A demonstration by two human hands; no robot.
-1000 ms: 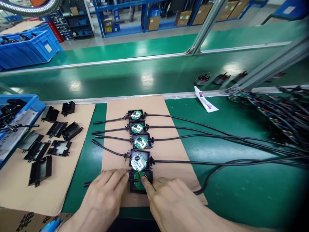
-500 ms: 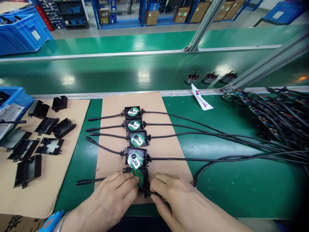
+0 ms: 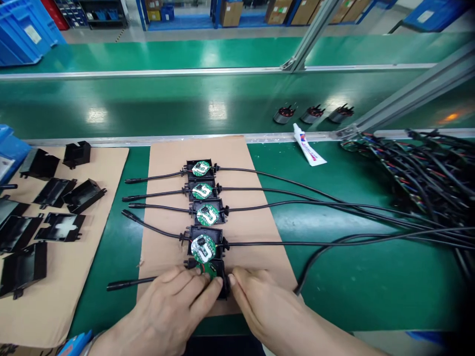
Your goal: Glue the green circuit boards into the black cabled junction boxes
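Note:
My left hand (image 3: 174,304) is closed over the nearest black plastic housing (image 3: 221,269), its fingertips on the green circuit board (image 3: 209,269) inside. From under that hand a short black lead (image 3: 128,284) sticks out to the left. At the housing's right end, my right hand (image 3: 265,299) pinches the black cable where it enters; the fingers hide the grip itself. The cable (image 3: 306,274) shows again beyond this hand. Just behind, another housing holds a round board (image 3: 203,248) with a white U-shaped patch, and more such wired housings (image 3: 207,214) line up farther back.
Cardboard (image 3: 166,158) lies under the row. Several loose black housings (image 3: 61,227) sit on another sheet at left. A white tube (image 3: 308,148) lies near the back rail, with three motor-like parts (image 3: 312,114) beyond it. Bundled cables (image 3: 438,183) are heaped at right.
My right thumb has moved up and in against the housing's right end, where the cable and its black collar were showing. My left thumb has shifted right along the housing. The view has shifted slightly.

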